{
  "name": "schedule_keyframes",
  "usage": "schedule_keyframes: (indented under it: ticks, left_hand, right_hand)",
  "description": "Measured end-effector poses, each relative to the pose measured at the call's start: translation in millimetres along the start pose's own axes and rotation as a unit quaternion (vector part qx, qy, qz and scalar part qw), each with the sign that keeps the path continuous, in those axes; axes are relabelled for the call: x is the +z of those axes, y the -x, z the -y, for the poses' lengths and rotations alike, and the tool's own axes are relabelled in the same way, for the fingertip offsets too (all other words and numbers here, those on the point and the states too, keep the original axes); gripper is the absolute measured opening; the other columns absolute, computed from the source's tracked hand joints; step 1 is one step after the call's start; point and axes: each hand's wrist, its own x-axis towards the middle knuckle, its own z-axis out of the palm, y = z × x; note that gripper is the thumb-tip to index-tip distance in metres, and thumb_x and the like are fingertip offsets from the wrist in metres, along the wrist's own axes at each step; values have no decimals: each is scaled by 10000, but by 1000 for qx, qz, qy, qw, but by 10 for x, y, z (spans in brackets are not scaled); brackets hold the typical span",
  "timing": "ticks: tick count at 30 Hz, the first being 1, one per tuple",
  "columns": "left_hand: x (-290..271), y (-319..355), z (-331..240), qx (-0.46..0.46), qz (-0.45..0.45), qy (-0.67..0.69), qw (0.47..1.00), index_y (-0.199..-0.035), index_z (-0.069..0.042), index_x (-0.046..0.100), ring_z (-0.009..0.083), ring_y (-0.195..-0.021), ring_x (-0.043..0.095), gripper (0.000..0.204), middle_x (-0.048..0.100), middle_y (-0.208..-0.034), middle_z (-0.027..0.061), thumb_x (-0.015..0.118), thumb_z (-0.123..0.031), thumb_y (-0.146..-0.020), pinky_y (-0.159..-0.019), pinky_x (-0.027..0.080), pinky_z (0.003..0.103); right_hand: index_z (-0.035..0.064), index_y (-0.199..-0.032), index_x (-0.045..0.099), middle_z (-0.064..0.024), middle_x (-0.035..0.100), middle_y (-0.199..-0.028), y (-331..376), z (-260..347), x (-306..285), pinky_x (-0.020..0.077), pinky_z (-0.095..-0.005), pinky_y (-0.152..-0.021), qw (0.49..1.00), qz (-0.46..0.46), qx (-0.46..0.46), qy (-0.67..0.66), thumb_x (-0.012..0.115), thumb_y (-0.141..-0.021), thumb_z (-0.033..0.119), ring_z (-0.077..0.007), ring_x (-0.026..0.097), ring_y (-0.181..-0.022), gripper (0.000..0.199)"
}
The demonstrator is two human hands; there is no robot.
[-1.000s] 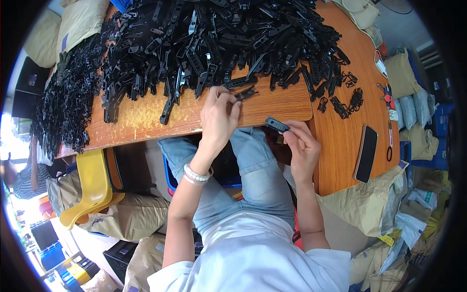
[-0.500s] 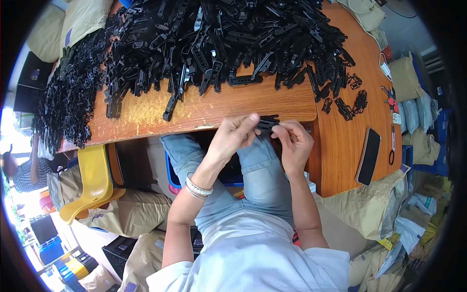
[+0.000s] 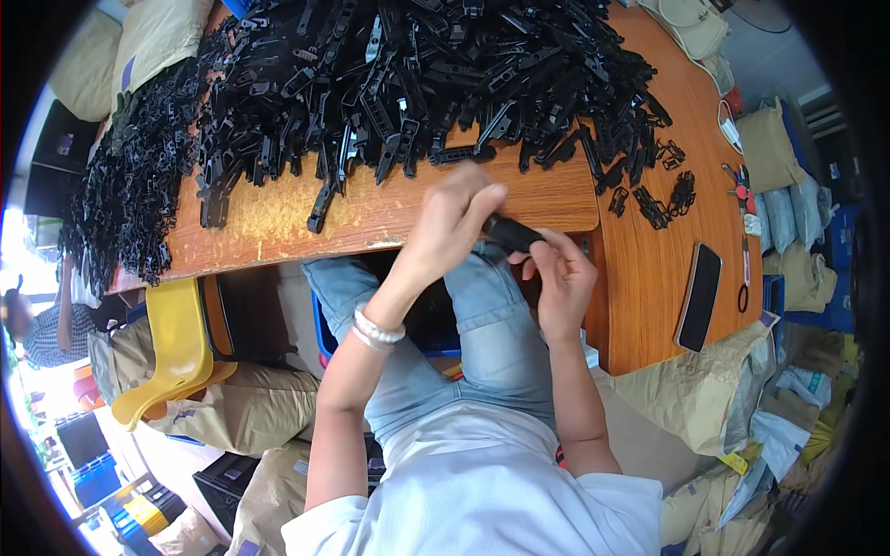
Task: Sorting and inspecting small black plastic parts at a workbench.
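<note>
A dark, elongated black plastic part [image 3: 513,233] is held above my lap, just off the table's front edge. My right hand [image 3: 564,283] pinches its right end between thumb and fingers. At the other end my left hand [image 3: 452,221] is curled around the part, slightly smeared by motion, with its fingertips partly hidden. On the table beyond lies a big heap of similar black plastic parts [image 3: 408,83], some long and narrow. One loose long part [image 3: 322,206] sticks out toward the front edge.
A heap of smaller black pieces [image 3: 130,176] spills over the table's left side. Several small black frames [image 3: 653,206] lie on the right wing, near a phone [image 3: 700,296], scissors [image 3: 744,296] and red-handled pliers [image 3: 742,190]. A yellow chair [image 3: 176,352] stands at left.
My left hand has moved up, away from me. The black part has turned, showing a broader dark face and slanting down to the right. My right hand stays nearly in place.
</note>
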Motion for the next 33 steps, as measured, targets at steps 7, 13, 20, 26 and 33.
schedule_keyframes:
  ticks: [7,13,20,26,33]
  left_hand:
    - [-47,-230,218,85,-17,-514,853,-786,14,519,247,-765,564,130,507,-793,119,599,-47,-703,-581,472,346]
    - [-34,99,-16,-121,-37,-156,980,-866,33,515,245,-627,588,216,575,-739,138,630,-21,-691,-568,470,290]
    - [-171,289,36,-149,44,26,988,-1054,32,546,57,-809,564,304,605,-941,68,540,100,-758,-678,470,192]
    - [-175,368,-117,-113,48,-19,992,-1214,-24,502,36,-679,491,443,606,-1001,46,489,76,-782,-536,375,156]
    - [-191,457,-257,-155,98,-2,983,-1235,-14,480,41,-698,489,472,613,-991,62,544,49,-772,-546,381,171]
  right_hand:
    - [-45,-976,589,-97,633,-754,-47,0,-160,413,-192,-541,1000,3,12,23,591,-856,185,-92,534,-592,259]
    - [-66,-1006,589,-116,631,-777,-117,-80,-195,485,-222,-553,997,35,69,-6,595,-832,98,-146,609,-654,239]
    - [-80,-1031,574,-120,632,-758,-244,-122,-91,498,-232,-598,993,79,77,-46,618,-816,80,-156,621,-656,271]
    - [-82,-1032,572,-134,624,-848,-201,-96,-76,522,-251,-622,998,58,29,0,598,-823,62,-164,629,-710,255]
    - [-76,-1030,572,-98,581,-932,-140,6,-21,510,-245,-689,985,104,-72,114,596,-818,30,-167,623,-783,237]
